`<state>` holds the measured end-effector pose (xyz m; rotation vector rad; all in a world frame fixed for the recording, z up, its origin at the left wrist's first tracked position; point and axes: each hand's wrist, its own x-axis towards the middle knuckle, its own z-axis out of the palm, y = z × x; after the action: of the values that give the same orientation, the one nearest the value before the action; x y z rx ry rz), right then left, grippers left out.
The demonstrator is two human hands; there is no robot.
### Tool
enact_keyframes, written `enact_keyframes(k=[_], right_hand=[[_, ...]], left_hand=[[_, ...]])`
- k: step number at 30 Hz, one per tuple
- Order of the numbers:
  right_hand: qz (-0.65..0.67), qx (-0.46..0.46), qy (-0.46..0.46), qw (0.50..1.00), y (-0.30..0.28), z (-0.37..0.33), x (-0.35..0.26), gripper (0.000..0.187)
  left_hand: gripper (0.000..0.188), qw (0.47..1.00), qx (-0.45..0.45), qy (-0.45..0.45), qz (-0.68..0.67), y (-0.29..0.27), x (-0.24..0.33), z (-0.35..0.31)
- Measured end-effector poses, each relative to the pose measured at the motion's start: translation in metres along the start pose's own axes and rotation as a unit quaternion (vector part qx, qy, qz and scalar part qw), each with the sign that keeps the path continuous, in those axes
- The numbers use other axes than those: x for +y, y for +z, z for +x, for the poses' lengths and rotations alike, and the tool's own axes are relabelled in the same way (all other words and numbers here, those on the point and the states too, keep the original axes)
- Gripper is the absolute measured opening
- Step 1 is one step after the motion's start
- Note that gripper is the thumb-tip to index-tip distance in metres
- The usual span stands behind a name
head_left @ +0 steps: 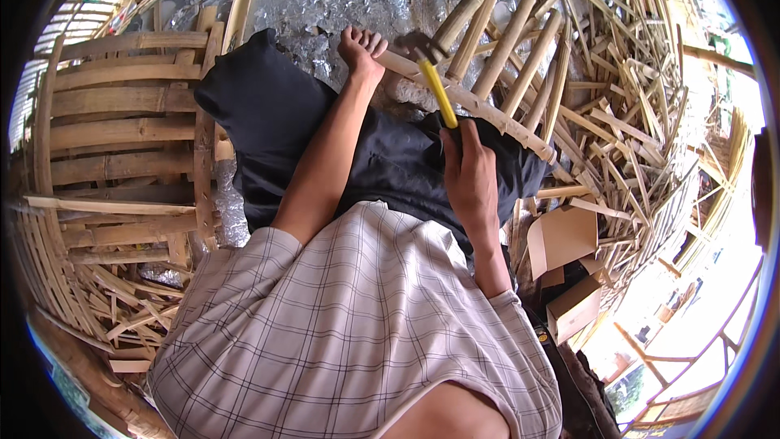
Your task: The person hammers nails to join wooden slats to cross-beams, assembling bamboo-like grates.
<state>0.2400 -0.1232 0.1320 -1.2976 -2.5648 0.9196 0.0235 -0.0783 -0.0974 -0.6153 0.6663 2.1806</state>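
Now the left hand (363, 47) grips the far left end of a wooden bar (491, 113) slanting near right, and the right hand (473, 169) squeezes a hammer (439, 91) over it.

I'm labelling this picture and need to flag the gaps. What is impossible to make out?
Head view, all four:
1. The exact shape of the head of the hammer: blurred.
2. The hammer's grip end: hidden by the right hand.
3. The left end of the pole: hidden by the left hand.
4. Detail in the bright area at right: washed out by glare, then cut off by the lens rim.
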Motion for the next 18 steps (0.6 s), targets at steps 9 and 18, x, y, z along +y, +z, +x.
enact_keyframes(k=[9, 18], right_hand=[[-0.046, 0.001, 0.076, 0.996, 0.054, -0.011, 0.065, 0.021], [0.147, 0.014, 0.1, 0.984, 0.074, -0.059, 0.078, 0.021]], left_hand=[[0.043, 0.997, -0.053, -0.043, -0.049, -0.006, -0.018, -0.002], [0.047, 0.994, -0.072, -0.034, -0.074, -0.011, -0.001, 0.002]])
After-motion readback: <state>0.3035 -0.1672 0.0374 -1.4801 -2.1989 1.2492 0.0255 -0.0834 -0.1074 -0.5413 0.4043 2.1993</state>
